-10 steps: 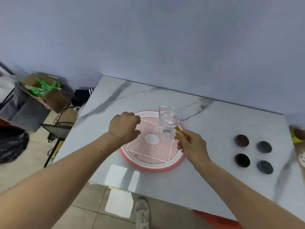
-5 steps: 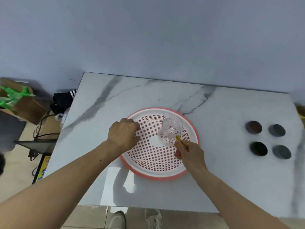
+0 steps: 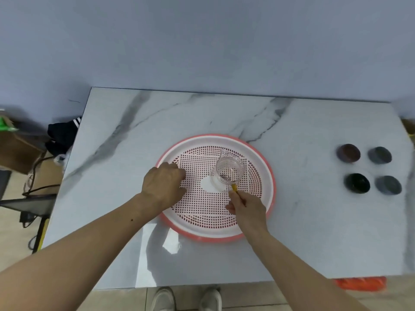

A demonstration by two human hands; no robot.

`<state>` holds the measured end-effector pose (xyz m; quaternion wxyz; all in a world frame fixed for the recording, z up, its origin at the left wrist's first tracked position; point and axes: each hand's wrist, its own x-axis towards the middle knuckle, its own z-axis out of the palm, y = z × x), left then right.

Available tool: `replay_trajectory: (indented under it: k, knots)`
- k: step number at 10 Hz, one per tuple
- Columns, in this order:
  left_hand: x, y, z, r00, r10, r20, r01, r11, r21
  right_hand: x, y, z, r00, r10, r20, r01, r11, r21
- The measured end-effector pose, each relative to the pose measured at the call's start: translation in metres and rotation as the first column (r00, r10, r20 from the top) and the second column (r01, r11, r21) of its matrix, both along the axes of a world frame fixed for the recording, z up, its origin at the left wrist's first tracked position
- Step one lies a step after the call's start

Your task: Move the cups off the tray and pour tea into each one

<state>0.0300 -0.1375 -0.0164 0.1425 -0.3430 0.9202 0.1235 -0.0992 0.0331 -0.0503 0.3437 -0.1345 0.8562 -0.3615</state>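
A: Where are the cups?

B: Four of them sit in a two-by-two square near the table's [image 3: 224,113] right edge, off the tray [image 3: 272,176]. The brown cup [image 3: 348,153] is far-left of the square, a grey cup [image 3: 380,155] is beside it toward the right edge, the black cup [image 3: 356,183] is near-left, and another grey one [image 3: 388,184] is near-right. They are apart from one another and well apart from the tray.

A: And the tea?

B: A clear glass pitcher [image 3: 228,172] stands on the tray's perforated grid, right of its centre, spout toward the far edge. Some clear liquid shows in its bottom. A yellow handle [image 3: 234,188] sticks out toward the near edge.

A: Who has hold of it?

B: The right hand [image 3: 246,207] is pinched on the handle, fingers closed around it. The left hand [image 3: 162,185] rests curled on the tray's left side, knuckles up; whether it grips anything I cannot tell.

A: The tray itself?

B: Round, white with a pink rim, in the middle of the table, nearer the near edge than the far one.

A: Around the table?

B: Two shoes [image 3: 165,298] show below the near edge. Off the left edge are a cardboard box [image 3: 20,151], cables [image 3: 36,189] and some dark cloth [image 3: 62,135].
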Motion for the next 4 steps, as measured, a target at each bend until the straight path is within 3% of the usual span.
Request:
replay_trajectory:
  k: [4]
  knots:
    - [-0.006,0.002,0.002,1.0,0.018,0.008,-0.018,1.0,0.0,0.004,0.0,0.008,1.0,-0.005,0.025,0.003,0.998,0.055]
